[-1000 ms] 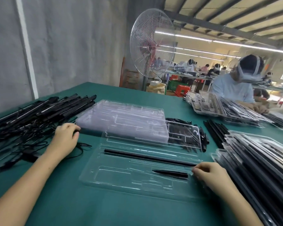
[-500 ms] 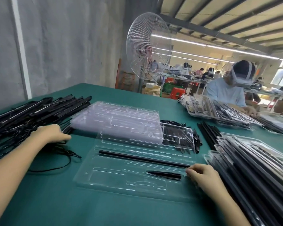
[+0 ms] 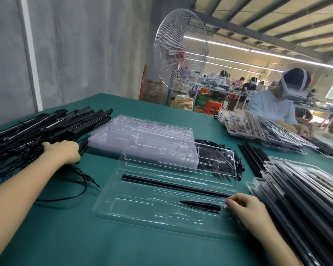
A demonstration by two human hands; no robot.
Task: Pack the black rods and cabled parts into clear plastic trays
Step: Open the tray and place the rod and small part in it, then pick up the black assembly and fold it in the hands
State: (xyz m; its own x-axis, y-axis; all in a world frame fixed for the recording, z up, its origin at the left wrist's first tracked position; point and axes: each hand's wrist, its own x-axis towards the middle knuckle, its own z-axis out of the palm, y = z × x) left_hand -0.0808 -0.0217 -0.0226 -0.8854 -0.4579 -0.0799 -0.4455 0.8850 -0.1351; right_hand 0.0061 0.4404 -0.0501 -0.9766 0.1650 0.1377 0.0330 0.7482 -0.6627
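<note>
**Tray packing bench, one tray in progress**

- Clear tray (image 3: 142,214), lower centre, on the green table (image 3: 65,237). It holds one long black rod (image 3: 173,186) and one short pointed part (image 3: 200,205).
- Right hand (image 3: 246,208), lower right: curled fingertips at the rod's right end; cannot tell whether they pinch it.
- Left hand (image 3: 62,152), centre left: fingers curled around pieces in the pile of cabled parts (image 3: 37,129).
- Empty tray stack (image 3: 142,139), centre.

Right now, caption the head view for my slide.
Left hand grips the cabled parts, right hand at a clear tray holding one black rod.
</note>
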